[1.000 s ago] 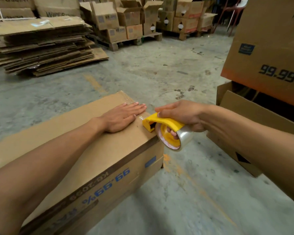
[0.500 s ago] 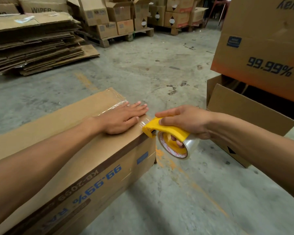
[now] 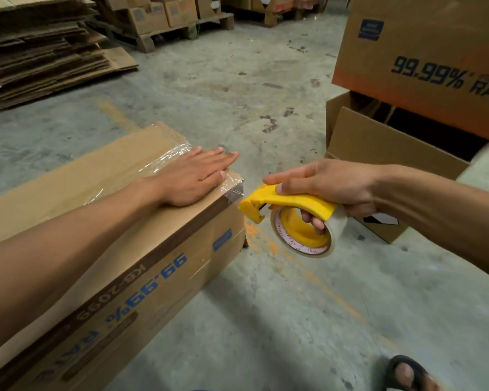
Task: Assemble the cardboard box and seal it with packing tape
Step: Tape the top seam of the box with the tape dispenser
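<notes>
Head view: concrete floor, flattened cardboard stacks.

It was a warehouse: a stained concrete floor, stacks of flattened cardboard, and printed cartons on wooden pallets along the back.

Left hand lies flat on the taped cardboard box — right hand holds the yellow tape dispenser just beside its corner.
</notes>
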A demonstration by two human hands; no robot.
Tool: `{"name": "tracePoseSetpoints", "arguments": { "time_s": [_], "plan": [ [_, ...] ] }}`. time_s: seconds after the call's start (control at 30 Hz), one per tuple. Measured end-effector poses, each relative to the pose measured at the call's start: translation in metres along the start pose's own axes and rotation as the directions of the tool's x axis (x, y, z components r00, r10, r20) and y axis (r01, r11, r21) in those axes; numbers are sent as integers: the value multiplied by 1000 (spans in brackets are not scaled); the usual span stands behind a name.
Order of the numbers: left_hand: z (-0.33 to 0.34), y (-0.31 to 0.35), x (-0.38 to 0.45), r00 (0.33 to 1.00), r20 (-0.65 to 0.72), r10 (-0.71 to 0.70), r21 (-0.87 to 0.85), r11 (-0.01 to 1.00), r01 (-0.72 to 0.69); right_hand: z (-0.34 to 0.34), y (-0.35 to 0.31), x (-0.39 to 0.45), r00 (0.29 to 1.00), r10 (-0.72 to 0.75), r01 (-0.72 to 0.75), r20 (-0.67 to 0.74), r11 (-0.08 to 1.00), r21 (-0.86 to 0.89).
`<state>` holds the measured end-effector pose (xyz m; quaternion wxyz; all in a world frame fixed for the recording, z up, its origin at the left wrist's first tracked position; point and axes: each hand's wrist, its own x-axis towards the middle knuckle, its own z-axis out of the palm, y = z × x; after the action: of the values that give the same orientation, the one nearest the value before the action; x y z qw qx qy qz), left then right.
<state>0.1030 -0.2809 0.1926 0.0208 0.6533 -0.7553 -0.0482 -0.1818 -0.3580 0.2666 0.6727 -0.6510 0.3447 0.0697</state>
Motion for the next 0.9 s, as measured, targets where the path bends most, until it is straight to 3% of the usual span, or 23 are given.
{"name": "tracePoseSetpoints", "arguments": {
  "time_s": [0.17,0.23,0.3,0.37,0.4,0.43,0.53,0.6,0.77,0.9],
  "plan": [
    [-2,9,-2,1000,14,-9,23,1000,9,24,6,34,995,-51,51,-87,999,3],
    [-5,11,-1,1000,28,-12,20,1000,12,23,5,50,991,30,-32,-133,999,-8],
    [-8,10,-1,999,38,-26,10,1000,26,19,27,61,962,201,-249,-184,924,-292],
    [-4,8,-3,1000,14,-23,23,999,23,23,68,73,913,340,-406,-224,723,-558],
    [-2,9,-4,1000,3,-29,25,999,29,28,81,77,887,410,-455,-213,696,-555],
    [-3,12,-4,999,1,-45,14,999,45,31,86,82,880,437,-470,-188,739,-483],
    [-4,24,-3,993,45,-105,-4,994,105,31,65,101,895,431,-440,-112,816,-374],
    [-7,33,4,987,61,-151,68,987,146,23,52,113,903,407,-428,-138,827,-364],
    [3,67,8,940,-4,-341,145,930,338,11,49,127,874,444,-484,-197,754,-445],
    [13,77,6,927,-121,-354,187,909,372,-1,40,128,863,446,-503,-236,724,-471]
  ]
}}
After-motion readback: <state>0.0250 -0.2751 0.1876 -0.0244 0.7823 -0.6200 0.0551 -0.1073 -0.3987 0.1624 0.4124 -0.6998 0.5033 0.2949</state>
